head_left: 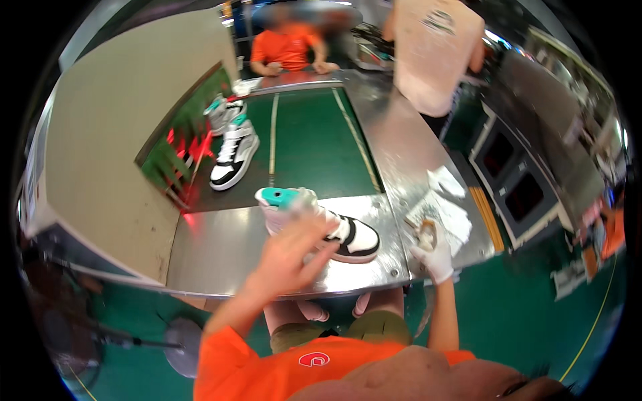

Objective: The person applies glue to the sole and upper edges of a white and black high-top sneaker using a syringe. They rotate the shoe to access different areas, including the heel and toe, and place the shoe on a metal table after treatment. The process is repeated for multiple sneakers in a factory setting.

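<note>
Two hands at work | left hand bare, fingers spread open over high-top sneaker on steel counter | right hand gloved, gripping small wad right of sneaker | step: likely handling; next calls for firm grasp.

The scene is bright and evenly lit, seemingly from overhead. The polished steel table gives back pale glare, strongest near its front edge. A red glow falls on the green conveyor belt where it comes out of the beige tunnel housing. The bare left hand is smeared by motion blur, and the white, black and teal high-top sneaker under it is soft too. Straight edges bend strongly toward the rim, and the corners are black. Shadows are weak and short.
</note>
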Demonstrator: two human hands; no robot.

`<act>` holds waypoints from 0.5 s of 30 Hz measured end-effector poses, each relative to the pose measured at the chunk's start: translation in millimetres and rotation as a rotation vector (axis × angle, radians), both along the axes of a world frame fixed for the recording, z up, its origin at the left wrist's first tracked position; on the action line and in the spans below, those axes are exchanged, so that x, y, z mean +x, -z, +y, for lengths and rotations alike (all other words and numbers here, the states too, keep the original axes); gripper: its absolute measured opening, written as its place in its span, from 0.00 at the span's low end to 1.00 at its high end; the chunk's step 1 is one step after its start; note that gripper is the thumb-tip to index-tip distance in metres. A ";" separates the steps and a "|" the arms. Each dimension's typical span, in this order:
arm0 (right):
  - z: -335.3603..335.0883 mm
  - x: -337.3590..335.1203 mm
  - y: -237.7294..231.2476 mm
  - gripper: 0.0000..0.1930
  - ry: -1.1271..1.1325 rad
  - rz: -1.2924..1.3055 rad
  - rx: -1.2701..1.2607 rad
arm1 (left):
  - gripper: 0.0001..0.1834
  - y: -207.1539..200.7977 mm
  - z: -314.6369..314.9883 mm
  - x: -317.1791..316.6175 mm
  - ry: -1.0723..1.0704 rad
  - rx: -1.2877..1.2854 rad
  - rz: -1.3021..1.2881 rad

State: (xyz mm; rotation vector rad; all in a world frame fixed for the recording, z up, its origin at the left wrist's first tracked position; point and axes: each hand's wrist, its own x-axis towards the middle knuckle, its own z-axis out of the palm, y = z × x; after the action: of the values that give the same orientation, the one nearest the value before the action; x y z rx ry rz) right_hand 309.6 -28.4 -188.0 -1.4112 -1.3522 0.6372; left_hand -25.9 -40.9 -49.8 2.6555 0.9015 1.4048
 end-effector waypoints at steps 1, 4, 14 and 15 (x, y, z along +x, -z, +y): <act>-1.5 4.0 0.4 0.37 0.047 -0.067 0.028 | 0.20 -26.3 17.2 -3.3 -0.025 0.146 0.057; -12.4 12.2 -12.8 0.37 0.017 0.087 -0.026 | 0.26 -102.7 67.9 0.7 -0.112 0.682 0.222; -13.1 2.4 -17.8 0.39 -0.071 0.124 -0.009 | 0.30 -91.3 153.5 -20.1 -0.186 0.372 -0.182; -16.2 6.4 -18.0 0.39 -0.055 0.190 -0.038 | 0.28 -73.3 134.0 -12.8 -0.034 0.386 0.038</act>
State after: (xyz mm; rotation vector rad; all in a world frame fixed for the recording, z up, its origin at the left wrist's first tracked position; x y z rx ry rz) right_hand 316.0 -44.6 -169.9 -1.3118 -1.2369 0.8160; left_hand -38.7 93.1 23.5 2.9569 0.7448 1.6958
